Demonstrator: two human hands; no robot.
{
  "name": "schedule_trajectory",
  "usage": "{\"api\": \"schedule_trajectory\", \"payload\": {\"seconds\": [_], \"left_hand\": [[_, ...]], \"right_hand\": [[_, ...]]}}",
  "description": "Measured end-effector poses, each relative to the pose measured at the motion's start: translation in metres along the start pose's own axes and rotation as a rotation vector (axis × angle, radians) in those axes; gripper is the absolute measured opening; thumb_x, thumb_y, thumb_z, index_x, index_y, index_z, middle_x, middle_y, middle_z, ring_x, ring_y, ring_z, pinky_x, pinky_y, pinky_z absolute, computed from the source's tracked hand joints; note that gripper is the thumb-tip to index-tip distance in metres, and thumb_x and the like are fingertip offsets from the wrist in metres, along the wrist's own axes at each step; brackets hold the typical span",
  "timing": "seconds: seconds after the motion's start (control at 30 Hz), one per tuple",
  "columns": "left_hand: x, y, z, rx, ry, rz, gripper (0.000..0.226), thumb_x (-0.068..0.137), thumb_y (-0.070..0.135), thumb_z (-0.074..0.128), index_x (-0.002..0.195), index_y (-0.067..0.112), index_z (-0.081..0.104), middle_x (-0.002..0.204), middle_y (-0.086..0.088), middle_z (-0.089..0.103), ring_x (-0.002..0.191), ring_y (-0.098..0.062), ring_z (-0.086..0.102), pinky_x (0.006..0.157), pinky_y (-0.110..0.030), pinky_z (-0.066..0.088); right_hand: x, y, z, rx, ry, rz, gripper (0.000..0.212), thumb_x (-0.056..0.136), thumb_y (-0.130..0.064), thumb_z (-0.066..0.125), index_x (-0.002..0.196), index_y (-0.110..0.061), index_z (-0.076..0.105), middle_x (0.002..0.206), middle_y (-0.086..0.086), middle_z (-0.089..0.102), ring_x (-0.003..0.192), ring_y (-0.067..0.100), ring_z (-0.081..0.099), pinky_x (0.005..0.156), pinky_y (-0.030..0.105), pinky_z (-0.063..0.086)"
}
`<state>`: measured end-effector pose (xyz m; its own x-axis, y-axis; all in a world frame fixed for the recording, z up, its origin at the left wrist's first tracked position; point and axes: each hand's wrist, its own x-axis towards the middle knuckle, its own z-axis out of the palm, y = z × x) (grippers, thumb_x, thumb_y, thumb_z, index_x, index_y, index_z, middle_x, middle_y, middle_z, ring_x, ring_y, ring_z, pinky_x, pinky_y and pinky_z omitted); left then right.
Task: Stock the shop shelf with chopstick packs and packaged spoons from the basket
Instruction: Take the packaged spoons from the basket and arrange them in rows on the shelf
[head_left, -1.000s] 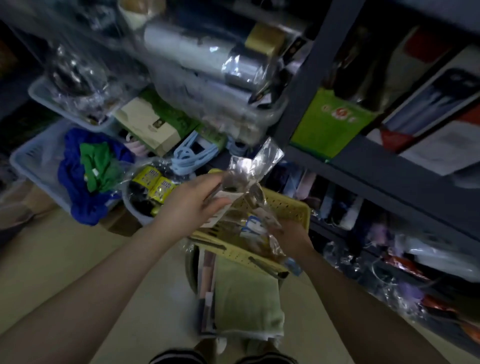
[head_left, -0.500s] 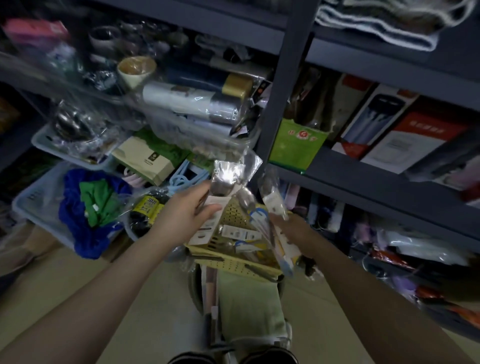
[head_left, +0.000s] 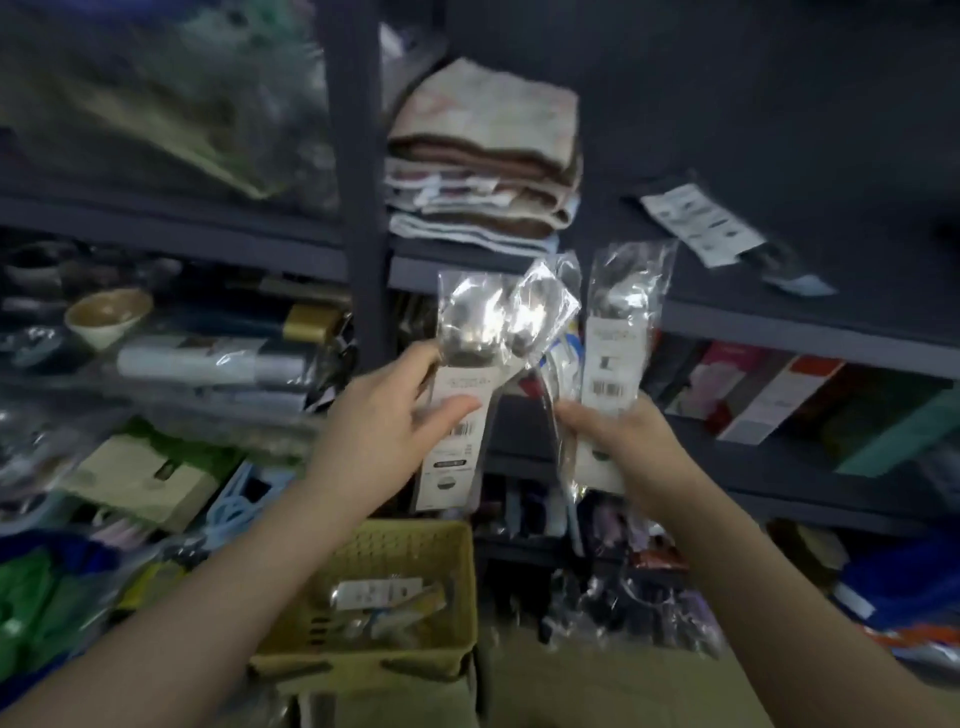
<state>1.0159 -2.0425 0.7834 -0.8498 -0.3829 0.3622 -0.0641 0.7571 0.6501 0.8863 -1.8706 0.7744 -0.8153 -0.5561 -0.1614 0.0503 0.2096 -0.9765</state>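
Nearest, the yellow basket (head_left: 415, 551) holds a few more packs (contents blurred). Above it, the left hand (head_left: 384, 421) pinches one packaged spoon (head_left: 462, 364) and the right hand (head_left: 623, 441) grips two spoon packs (head_left: 618, 343), all upright, bowls toward the dark shelf (head_left: 779, 327) beyond, right hand nearer.

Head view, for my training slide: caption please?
Both hands lift packaged spoons above the yellow basket.
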Motion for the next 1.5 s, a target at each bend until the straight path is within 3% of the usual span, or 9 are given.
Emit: {"api": "schedule_trajectory", "payload": {"seconds": [0.2,0.33,0.47,0.6,0.73,0.87,1.0,1.33,1.5], "left_hand": [[0.082,0.077,0.040,-0.245,0.052,-0.060,0.023,0.081,0.033,0.065,0.098,0.029,0.050,0.086,0.018,0.062,0.069,0.000,0.061,0.043,-0.015,0.046],[0.148,0.127,0.079,-0.325,-0.004,-0.167,0.022,0.081,0.032,0.066,0.097,0.020,0.055,0.086,0.007,0.062,0.066,-0.013,0.062,0.036,-0.024,0.046],[0.215,0.158,0.126,-0.575,-0.098,-0.348,0.010,0.083,0.019,0.066,0.074,0.016,0.062,0.072,-0.001,0.066,0.046,-0.008,0.060,0.034,-0.017,0.042],[0.258,0.167,0.161,-0.714,-0.095,-0.503,0.006,0.081,0.007,0.067,0.078,0.005,0.062,0.063,-0.007,0.067,0.037,-0.008,0.061,0.035,-0.018,0.045],[0.275,0.171,0.183,-0.527,-0.092,-0.373,0.007,0.085,0.009,0.061,0.090,0.005,0.064,0.085,-0.006,0.066,0.056,-0.005,0.063,0.048,-0.012,0.048],[0.264,0.175,0.187,-0.175,-0.215,-0.189,0.037,0.084,0.027,0.064,0.120,0.020,0.056,0.107,0.013,0.058,0.104,-0.005,0.053,0.076,-0.010,0.040],[0.259,0.166,0.200,0.056,-0.335,-0.115,0.081,0.078,0.039,0.068,0.144,0.026,0.023,0.151,0.001,0.026,0.137,-0.013,0.027,0.102,-0.017,0.025],[0.282,0.166,0.211,0.048,-0.471,-0.066,0.077,0.081,0.027,0.063,0.144,0.031,0.021,0.153,0.005,0.023,0.138,-0.013,0.026,0.108,-0.023,0.022],[0.228,0.150,0.174,0.332,-0.182,0.181,0.057,0.087,0.026,0.053,0.140,0.019,0.035,0.149,-0.005,0.033,0.137,-0.022,0.029,0.111,-0.032,0.025]], "right_hand": [[0.020,-0.062,-0.107,0.033,0.196,-0.087,0.017,0.084,-0.003,0.064,0.098,-0.012,0.064,0.071,-0.002,0.069,0.052,0.006,0.064,0.043,0.013,0.046],[0.058,-0.090,-0.186,0.012,0.265,-0.108,0.023,0.082,0.001,0.063,0.104,-0.008,0.064,0.089,0.008,0.068,0.070,0.015,0.064,0.071,0.029,0.055],[0.116,-0.101,-0.239,-0.126,0.306,-0.109,0.035,0.078,0.009,0.064,0.112,0.008,0.059,0.099,0.017,0.065,0.066,0.018,0.060,0.055,0.025,0.052],[0.164,-0.093,-0.264,-0.319,0.210,-0.046,0.035,0.083,0.000,0.061,0.118,0.002,0.057,0.116,0.021,0.065,0.092,0.030,0.065,0.080,0.039,0.054],[0.184,-0.092,-0.283,-0.618,0.188,-0.144,0.033,0.089,-0.010,0.054,0.121,-0.004,0.058,0.122,0.018,0.063,0.106,0.031,0.062,0.092,0.043,0.051],[0.184,-0.094,-0.303,-0.768,0.206,-0.245,0.030,0.097,-0.019,0.042,0.114,0.000,0.058,0.119,0.020,0.062,0.101,0.030,0.058,0.076,0.030,0.041],[0.177,-0.094,-0.313,-0.798,0.164,-0.340,0.047,0.097,-0.030,0.044,0.138,-0.006,0.043,0.142,0.012,0.047,0.130,0.026,0.044,0.104,0.032,0.034],[0.142,-0.086,-0.302,-0.994,0.077,-0.635,0.041,0.096,-0.017,0.046,0.137,-0.012,0.046,0.151,0.005,0.035,0.143,0.019,0.024,0.114,0.023,0.016],[0.120,-0.082,-0.252,-0.974,-0.028,-0.803,0.035,0.095,-0.006,0.042,0.126,-0.007,0.058,0.139,0.012,0.050,0.134,0.026,0.039,0.103,0.010,0.015]]}}
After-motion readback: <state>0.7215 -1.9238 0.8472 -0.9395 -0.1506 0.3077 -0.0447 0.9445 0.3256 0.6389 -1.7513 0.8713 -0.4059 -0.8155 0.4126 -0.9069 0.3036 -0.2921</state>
